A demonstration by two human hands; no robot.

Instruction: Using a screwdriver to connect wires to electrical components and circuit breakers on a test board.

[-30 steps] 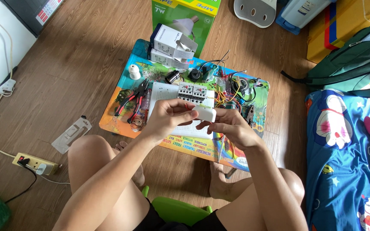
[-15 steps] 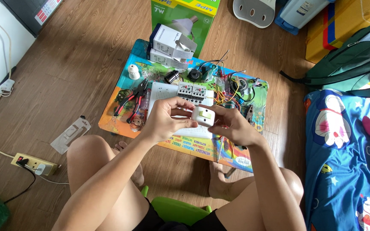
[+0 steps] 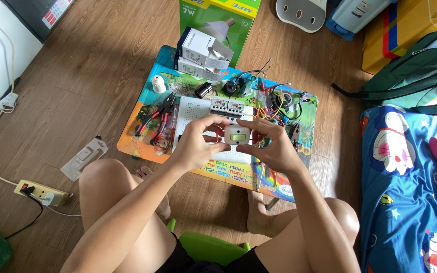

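We hold a small white switch point(image 3: 237, 135) pinched between our left hand point(image 3: 197, 143) and right hand point(image 3: 271, 146), above a colourful low table point(image 3: 137, 136) on the wooden floor point(image 3: 77, 76). On the table lie red pliers point(image 3: 159, 117), a white perforated board point(image 3: 193, 108) and tangled wires point(image 3: 274, 103); a green box point(image 3: 218, 15) stands beyond, a power strip point(image 3: 40, 192) to our left.

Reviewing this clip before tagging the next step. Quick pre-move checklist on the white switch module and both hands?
1. Switch module gripped from both sides: ok, left hand and right hand both pinch it.
2. Module face turned toward the camera: ok.
3. Module lifted off the white perforated board: ok, held above it.
4. Wires attached to the module: cannot tell, fingers hide its back.
5. Pliers away from the hands: ok, lying at the board's left on the colourful mat.
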